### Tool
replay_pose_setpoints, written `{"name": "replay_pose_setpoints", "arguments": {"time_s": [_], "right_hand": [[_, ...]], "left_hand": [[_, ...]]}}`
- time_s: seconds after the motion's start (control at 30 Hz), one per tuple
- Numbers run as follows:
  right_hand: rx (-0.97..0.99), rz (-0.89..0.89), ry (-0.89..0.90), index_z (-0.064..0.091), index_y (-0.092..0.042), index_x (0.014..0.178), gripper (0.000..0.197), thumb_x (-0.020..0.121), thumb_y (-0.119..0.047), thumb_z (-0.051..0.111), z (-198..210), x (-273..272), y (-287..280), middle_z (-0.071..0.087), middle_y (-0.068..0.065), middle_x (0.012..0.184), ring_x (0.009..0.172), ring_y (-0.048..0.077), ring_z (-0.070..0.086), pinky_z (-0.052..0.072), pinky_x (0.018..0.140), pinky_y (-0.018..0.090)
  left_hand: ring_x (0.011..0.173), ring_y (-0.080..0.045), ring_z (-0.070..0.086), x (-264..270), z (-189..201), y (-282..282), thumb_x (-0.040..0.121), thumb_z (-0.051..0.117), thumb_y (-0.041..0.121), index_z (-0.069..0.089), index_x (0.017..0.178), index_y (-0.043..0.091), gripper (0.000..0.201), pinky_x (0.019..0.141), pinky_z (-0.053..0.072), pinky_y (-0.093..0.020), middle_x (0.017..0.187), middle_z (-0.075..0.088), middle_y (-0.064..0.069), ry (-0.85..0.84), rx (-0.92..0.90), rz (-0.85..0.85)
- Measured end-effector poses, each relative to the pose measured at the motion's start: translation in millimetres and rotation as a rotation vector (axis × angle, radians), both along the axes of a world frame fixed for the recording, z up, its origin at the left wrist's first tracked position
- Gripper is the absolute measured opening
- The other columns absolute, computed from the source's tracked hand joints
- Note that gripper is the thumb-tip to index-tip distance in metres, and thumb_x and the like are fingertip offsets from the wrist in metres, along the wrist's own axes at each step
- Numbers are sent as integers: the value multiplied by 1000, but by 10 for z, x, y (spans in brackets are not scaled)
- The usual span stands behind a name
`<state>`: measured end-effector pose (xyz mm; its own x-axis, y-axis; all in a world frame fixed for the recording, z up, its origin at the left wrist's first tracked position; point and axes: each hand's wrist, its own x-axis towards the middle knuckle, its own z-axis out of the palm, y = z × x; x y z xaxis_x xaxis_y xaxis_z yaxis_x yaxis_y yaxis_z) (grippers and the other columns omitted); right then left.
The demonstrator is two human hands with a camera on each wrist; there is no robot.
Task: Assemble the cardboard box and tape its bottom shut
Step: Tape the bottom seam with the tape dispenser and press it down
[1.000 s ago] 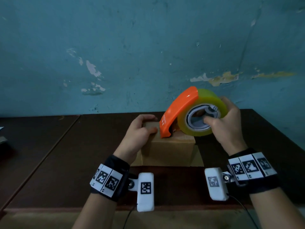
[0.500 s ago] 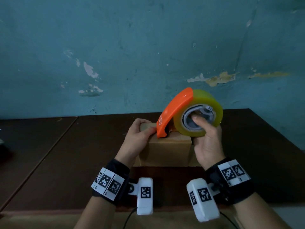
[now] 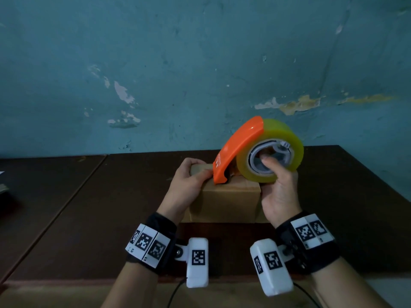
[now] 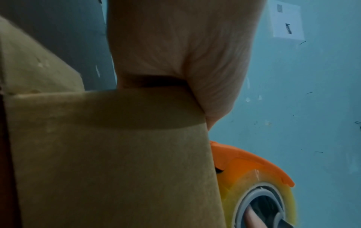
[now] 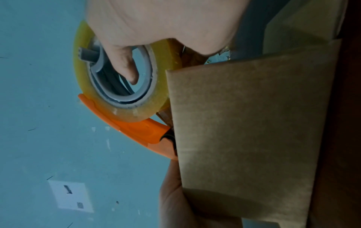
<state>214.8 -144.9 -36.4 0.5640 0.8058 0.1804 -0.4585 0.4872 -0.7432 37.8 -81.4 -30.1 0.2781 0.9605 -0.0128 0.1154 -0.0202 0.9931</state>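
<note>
Small white print on the lower end of the orange guard [image 3: 239,152] of the tape dispenser [image 3: 262,152], too fine to read. Black-and-white square code markers on both wristbands [image 3: 148,243] and on the white wrist camera housings [image 3: 198,258]. A white paper sheet [image 5: 71,195] stuck to the teal wall [image 3: 178,63], with a dark printed mark and a small square code (neither legible).

Cardboard box [image 3: 226,201] standing on the dark brown worktop [image 3: 100,207], near the front edge and directly ahead, flaps spread flat at its base. Left hand [image 3: 189,185] curled over the box's upper left corner, fingers wrapped over the far top edge, thumb along the near top edge, gripping the box. Right hand [image 3: 278,192] just right of the box, holding the tape dispenser: thumb [image 3: 272,165] hooked into the grey core, palm cupped beneath the yellowish tape roll [image 3: 287,138]. Dispenser tilted, its orange nose down and touching the top face of the box just beside the left thumb; roll raised above the box's right top edge.
</note>
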Motion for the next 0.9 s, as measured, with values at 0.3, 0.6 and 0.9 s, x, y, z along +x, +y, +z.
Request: {"name": "replay_pose_setpoints", "arguments": {"time_s": [0.3, 0.6, 0.9], "right_hand": [[-106, -135, -162, 70, 2, 116, 44, 72, 5, 69, 10, 165, 89, 74, 21, 112, 107, 37, 71, 53, 97, 63], [-118, -212, -226, 72, -2, 103, 34, 76, 14, 58, 68, 255, 72, 77, 11, 99, 99, 29, 74, 61, 88, 45], [-120, -308, -177, 70, 0, 104, 46, 59, -6, 67, 44, 743, 43, 72, 20, 107, 105, 40, 71, 54, 95, 62]], "left_hand": [[101, -22, 65, -51, 23, 26, 94, 70, 38, 62, 115, 23, 28, 73, 49, -30, 117, 66, -7, 42, -5, -37], [102, -25, 67, -84, 39, 44, 94, 70, 39, 61, 114, 24, 27, 84, 58, -42, 117, 65, -9, 90, -3, -88], [101, -26, 65, -53, 18, 60, 93, 70, 35, 61, 112, 21, 25, 79, 54, -39, 116, 64, -10, 84, 20, -67]]}}
